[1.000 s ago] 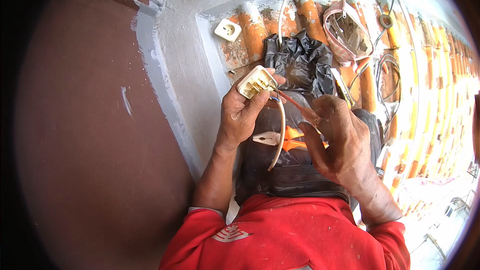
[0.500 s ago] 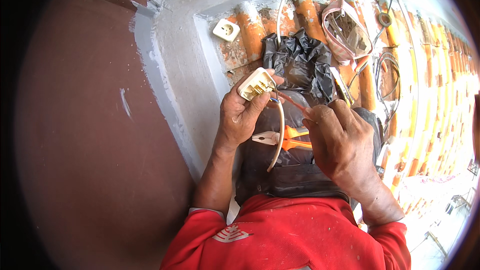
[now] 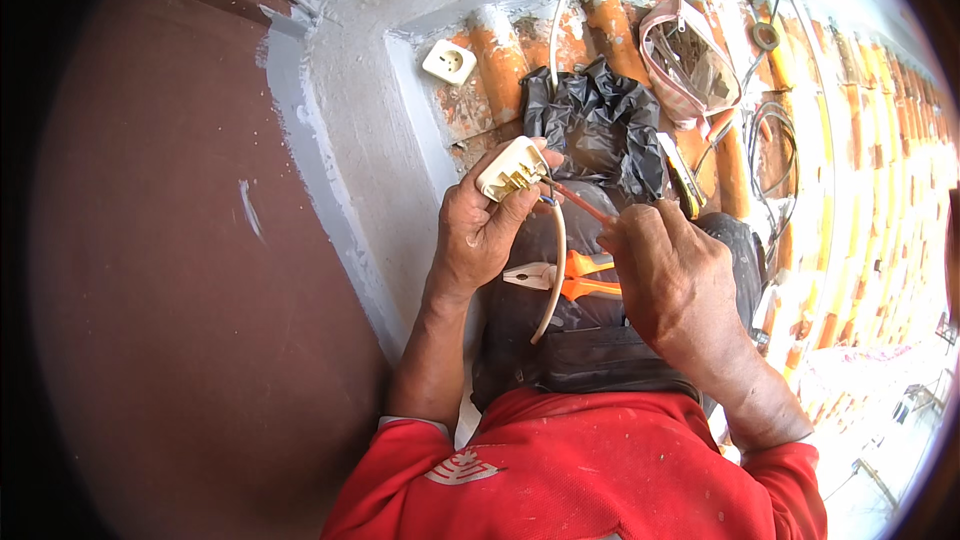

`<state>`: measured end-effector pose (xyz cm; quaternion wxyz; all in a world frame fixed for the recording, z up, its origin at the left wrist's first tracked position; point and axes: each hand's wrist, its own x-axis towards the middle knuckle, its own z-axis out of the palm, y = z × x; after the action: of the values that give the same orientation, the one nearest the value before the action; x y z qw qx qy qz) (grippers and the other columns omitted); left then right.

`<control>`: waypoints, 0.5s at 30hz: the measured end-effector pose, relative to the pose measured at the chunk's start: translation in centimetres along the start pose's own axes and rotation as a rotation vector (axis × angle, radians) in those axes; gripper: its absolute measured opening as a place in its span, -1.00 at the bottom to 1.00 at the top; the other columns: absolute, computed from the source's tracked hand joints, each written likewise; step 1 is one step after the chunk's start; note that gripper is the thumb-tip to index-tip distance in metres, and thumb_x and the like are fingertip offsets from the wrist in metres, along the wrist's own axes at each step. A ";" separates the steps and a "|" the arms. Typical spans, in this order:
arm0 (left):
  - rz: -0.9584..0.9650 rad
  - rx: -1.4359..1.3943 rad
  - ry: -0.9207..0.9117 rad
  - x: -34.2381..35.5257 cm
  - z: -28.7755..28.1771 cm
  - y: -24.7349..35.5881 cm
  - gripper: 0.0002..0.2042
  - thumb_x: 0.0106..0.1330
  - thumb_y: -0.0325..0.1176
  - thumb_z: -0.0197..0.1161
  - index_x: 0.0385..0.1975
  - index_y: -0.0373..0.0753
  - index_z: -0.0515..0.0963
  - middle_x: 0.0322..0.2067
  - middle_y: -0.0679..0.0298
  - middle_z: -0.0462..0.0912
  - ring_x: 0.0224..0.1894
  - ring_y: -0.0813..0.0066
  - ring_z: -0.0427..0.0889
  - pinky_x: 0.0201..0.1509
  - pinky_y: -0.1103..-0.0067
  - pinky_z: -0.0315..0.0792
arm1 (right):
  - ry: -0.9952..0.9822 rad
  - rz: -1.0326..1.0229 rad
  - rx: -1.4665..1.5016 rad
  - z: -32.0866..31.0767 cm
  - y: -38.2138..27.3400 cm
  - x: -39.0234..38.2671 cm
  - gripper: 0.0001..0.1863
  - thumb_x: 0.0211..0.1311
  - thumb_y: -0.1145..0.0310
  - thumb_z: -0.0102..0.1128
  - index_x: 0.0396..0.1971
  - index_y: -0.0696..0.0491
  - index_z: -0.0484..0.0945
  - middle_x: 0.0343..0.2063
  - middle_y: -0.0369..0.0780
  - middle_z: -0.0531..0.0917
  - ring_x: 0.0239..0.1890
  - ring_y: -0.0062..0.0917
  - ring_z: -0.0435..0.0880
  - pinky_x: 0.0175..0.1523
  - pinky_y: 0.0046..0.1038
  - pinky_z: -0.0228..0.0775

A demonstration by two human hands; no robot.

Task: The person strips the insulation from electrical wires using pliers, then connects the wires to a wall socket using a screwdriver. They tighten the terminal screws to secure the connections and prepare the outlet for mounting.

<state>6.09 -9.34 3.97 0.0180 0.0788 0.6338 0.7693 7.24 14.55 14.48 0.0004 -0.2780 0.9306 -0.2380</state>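
Note:
In my left hand (image 3: 482,232) I hold a cream socket base (image 3: 512,168), tilted so its brass terminals show. A short white cable (image 3: 556,275) with blue and dark wires runs from its lower edge and hangs over my lap. My right hand (image 3: 680,275) is closed round a screwdriver (image 3: 585,202) with a reddish shaft. Its tip meets the right side of the socket base; the exact contact is too small to tell. Pliers with orange handles (image 3: 585,287) lie on my thigh beneath the cable, between my hands.
A cream socket cover (image 3: 449,62) rests on the clay roof tiles (image 3: 497,50). Beyond my knees lies a crumpled black plastic bag (image 3: 600,120). A pink pouch of small items (image 3: 690,65), a utility knife (image 3: 682,175) and coiled dark cable (image 3: 775,155) are to the right. A brown wall (image 3: 190,240) rises at left.
My right hand has shifted slightly left and turned a little with the screwdriver. The left hand and socket base stay almost in place.

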 end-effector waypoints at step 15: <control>0.019 0.018 -0.007 0.0 0.4 0.2 -0.58 0.73 -0.34 0.21 0.45 -0.41 0.48 0.23 0.03 0.74 0.07 0.43 0.79 0.15 0.51 0.74 | 0.027 -0.014 0.122 0.4 1.3 -0.3 -0.82 0.56 0.41 0.38 -0.03 0.20 0.65 -0.32 -0.09 0.75 -0.35 -0.32 0.76 -0.25 -0.33 0.60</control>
<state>6.15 -8.97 4.23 0.0122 0.0877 0.6399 0.7633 6.91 15.46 13.50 0.0030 -0.2807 0.9123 -0.2981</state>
